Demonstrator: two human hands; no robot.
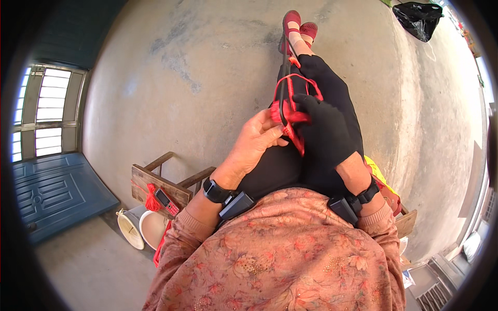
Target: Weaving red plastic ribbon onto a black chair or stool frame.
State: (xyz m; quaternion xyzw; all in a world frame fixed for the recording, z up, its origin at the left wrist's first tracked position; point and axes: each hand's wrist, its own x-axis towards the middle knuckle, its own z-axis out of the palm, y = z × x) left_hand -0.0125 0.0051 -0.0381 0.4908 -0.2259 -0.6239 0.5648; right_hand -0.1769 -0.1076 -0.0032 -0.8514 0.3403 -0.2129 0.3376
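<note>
A long, thin black frame [284,85] stretches from my shoes back over my lap, partly covered by red cord [291,83]. My bare left hand [255,140] is closed on its near end, thumb and fingers pinching the red cord where it gathers round the black piece. On the other side, my right hand [324,127], in a black glove, is curled at the same spot with cord at its fingers. A loose red loop arches beyond the gloved hand. The red part between both hands is smeared by motion, so its exact wrapping cannot be made out.
At my left, a wooden bench [161,187] carries a red phone [167,201] and a bundle of red cord [152,198]. White buckets [130,230] stand beside it. A blue door [62,192] is farther left; a black plastic bag [418,19] lies far right.
</note>
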